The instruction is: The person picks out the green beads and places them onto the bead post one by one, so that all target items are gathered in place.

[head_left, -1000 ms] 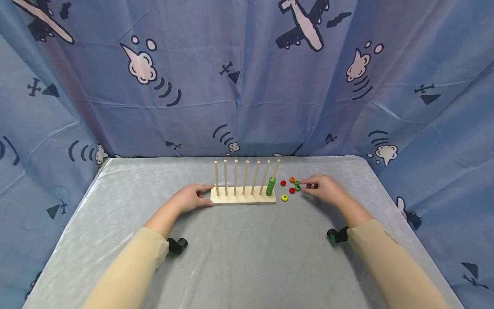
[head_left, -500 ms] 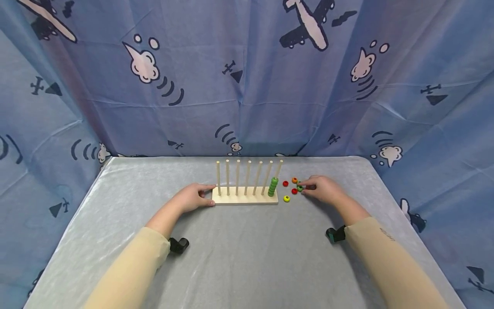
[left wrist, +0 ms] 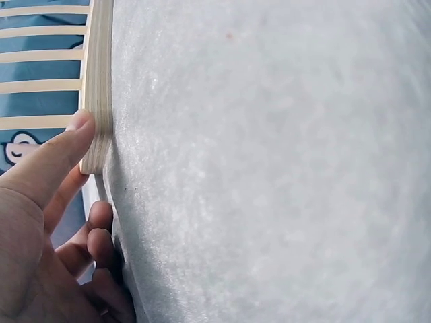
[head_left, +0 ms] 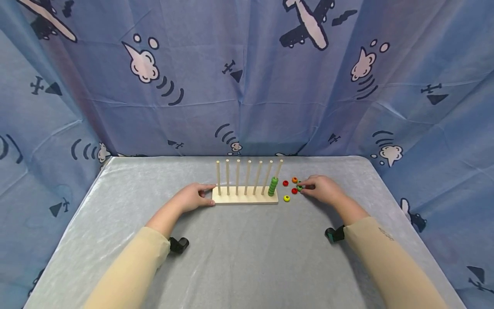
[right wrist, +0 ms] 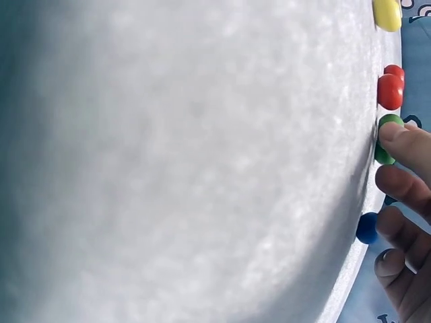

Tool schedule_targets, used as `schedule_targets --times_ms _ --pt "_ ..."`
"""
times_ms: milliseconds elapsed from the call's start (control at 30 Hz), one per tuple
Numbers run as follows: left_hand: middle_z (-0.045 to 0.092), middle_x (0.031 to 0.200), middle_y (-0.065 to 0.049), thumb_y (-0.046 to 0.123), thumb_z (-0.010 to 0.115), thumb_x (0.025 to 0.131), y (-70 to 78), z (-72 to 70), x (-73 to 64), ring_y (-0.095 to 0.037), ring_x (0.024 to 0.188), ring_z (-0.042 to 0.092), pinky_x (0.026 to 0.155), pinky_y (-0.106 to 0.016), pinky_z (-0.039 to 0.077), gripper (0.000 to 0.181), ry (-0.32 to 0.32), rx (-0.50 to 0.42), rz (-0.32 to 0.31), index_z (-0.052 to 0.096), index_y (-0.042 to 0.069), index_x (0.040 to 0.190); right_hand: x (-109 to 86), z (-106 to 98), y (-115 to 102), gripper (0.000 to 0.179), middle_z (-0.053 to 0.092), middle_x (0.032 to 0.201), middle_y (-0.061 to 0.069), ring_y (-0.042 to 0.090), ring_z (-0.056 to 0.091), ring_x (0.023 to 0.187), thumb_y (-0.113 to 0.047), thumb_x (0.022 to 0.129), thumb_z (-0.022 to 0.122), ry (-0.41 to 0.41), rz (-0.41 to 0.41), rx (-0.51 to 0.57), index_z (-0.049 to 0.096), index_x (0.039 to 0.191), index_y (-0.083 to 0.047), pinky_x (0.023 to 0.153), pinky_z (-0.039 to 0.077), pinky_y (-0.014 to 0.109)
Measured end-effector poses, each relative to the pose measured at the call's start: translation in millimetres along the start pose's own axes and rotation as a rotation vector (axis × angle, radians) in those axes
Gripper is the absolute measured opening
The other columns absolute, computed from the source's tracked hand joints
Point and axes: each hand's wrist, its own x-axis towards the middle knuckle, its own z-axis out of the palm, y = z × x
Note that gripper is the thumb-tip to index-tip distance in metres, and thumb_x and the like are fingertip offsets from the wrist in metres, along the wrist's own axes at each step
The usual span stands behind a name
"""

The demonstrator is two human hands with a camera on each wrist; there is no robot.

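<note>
A wooden peg stand [head_left: 245, 199] with a row of upright pegs stands across the far part of the table. A stack of green beads [head_left: 272, 187] sits on its rightmost peg. My left hand [head_left: 189, 197] grips the stand's left end, thumb on the front edge in the left wrist view. To the right of the stand, my right hand [head_left: 322, 189] pinches a loose green bead [right wrist: 388, 121] between thumb and index finger. Another bit of green shows just below the thumb in the right wrist view. The other fingers are loosely bent.
Near the right hand lie an orange bead [head_left: 295, 180], two red beads [head_left: 285, 183] and a yellow bead [head_left: 287, 198]. A blue bead [right wrist: 367, 229] shows beside the right fingers in the right wrist view. A patterned blue curtain [head_left: 239, 86] hangs behind the grey-covered table [head_left: 247, 257].
The right thumb and index finger have drawn in on the green beads. The left hand stays on the stand. The whole head view has shifted slightly.
</note>
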Motion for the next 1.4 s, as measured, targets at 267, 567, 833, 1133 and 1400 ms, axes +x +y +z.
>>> schedule_targets --times_ms 267,567,833,1133,1400 --pt "0.051 0.082 -0.003 0.032 0.080 0.084 1.5 -0.1 -1.0 -0.017 0.074 0.045 0.068 -0.034 0.036 0.062 0.003 0.005 -0.001 0.058 0.019 0.141 -2.8 -5.0 -2.6 0.028 0.064 0.086 -0.002 0.014 0.053 0.075 -0.021 0.090 0.074 0.005 -0.001 0.013 0.076 0.117 -0.015 0.069 0.044 0.036" --pt "0.052 0.083 -0.003 0.033 0.080 0.084 1.4 1.1 -0.5 -0.017 0.073 0.045 0.067 -0.034 0.037 0.063 -0.005 0.008 -0.010 0.057 0.021 0.142 -7.6 -12.3 -5.4 0.028 0.066 0.088 0.000 0.016 0.055 0.075 -0.021 0.091 0.073 0.063 -0.017 0.042 0.075 0.118 -0.013 0.067 0.045 0.035" --pt "0.051 0.084 -0.003 0.033 0.080 0.084 -0.2 1.3 0.1 -0.017 0.075 0.045 0.068 -0.034 0.037 0.064 -0.005 0.007 -0.006 0.057 0.021 0.142 -12.7 -23.7 -18.4 0.030 0.066 0.088 0.000 0.018 0.055 0.076 -0.023 0.092 0.071 0.103 -0.007 0.083 0.073 0.121 -0.013 0.066 0.045 0.036" --pt "0.051 0.082 -0.003 0.032 0.080 0.084 -1.4 1.9 -0.3 -0.017 0.074 0.044 0.068 -0.034 0.036 0.063 -0.001 -0.007 0.001 0.057 0.020 0.142 -16.0 -37.7 -40.1 0.030 0.066 0.091 0.000 0.020 0.056 0.082 -0.022 0.093 0.071 0.169 -0.031 0.146 0.073 0.123 -0.018 0.066 0.046 0.037" --pt "0.050 0.080 -0.003 0.031 0.080 0.084 -0.5 2.7 -0.7 -0.017 0.073 0.044 0.068 -0.034 0.036 0.063 0.003 -0.018 0.002 0.058 0.019 0.141 -19.1 -56.5 -64.5 0.029 0.065 0.090 0.003 0.020 0.055 0.077 -0.023 0.093 0.071 0.264 -0.072 0.223 0.073 0.122 -0.015 0.062 0.046 0.036"
